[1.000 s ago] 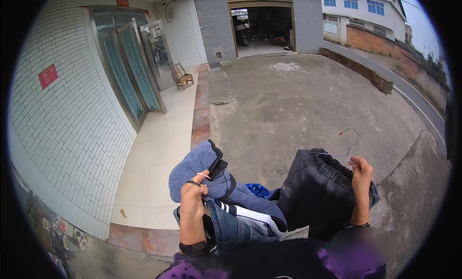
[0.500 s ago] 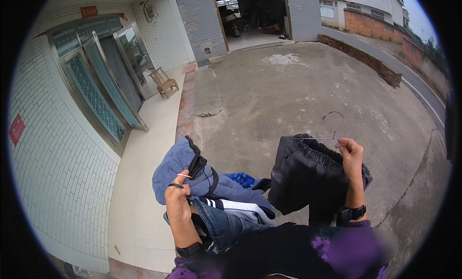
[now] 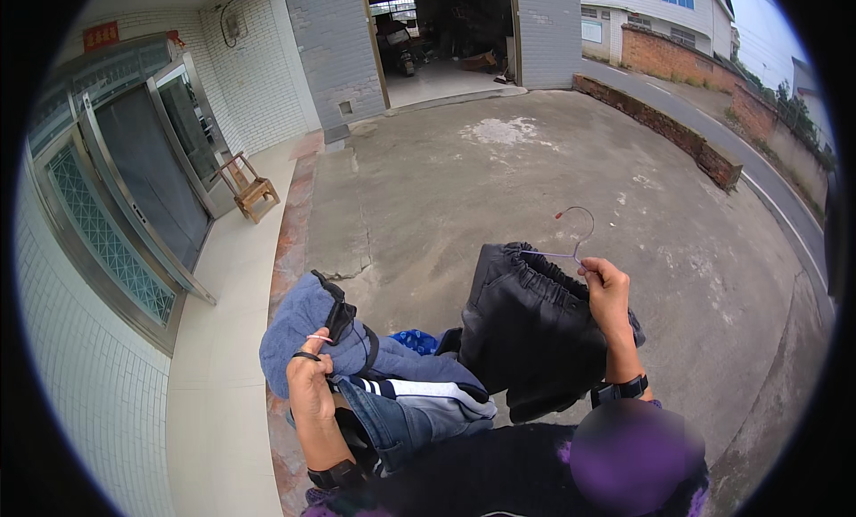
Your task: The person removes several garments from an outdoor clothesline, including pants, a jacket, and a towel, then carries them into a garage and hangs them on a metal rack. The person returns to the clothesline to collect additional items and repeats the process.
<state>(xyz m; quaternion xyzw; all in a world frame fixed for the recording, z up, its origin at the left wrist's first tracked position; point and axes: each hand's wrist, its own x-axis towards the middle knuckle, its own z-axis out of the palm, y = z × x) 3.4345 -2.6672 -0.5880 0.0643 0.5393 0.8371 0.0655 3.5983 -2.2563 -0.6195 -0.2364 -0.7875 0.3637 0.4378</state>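
Outdoors, on a concrete yard (image 3: 535, 187) beside a tiled walkway (image 3: 223, 356). Left hand (image 3: 310, 385) clenched around hanger hooks at the top of a bundle of clothes (image 3: 374, 374), raised in front of the chest; blue fleece (image 3: 299, 325) uppermost, jeans (image 3: 379, 419) and a striped grey piece (image 3: 437, 397) draped below it, a scrap of patterned blue cloth (image 3: 415, 340) showing behind. Black band on the left wrist. Right hand (image 3: 606, 290) closed on a thin wire hanger (image 3: 571, 241), hook rising above the fingers with a red tip. Black garment (image 3: 526, 330) with a gathered waistband hanging from that hanger, just beside the bundle and touching it at the lower edge. Dark watch (image 3: 620, 392) on the right wrist.

Further off: wooden stool (image 3: 250, 187) on the walkway near a metal-framed glass door (image 3: 152, 178) in a white tiled wall. Open garage (image 3: 441, 36) straight ahead, a motorbike dimly seen inside. Low brick wall (image 3: 660, 129) along the right of the yard, road (image 3: 785, 214) beyond it.
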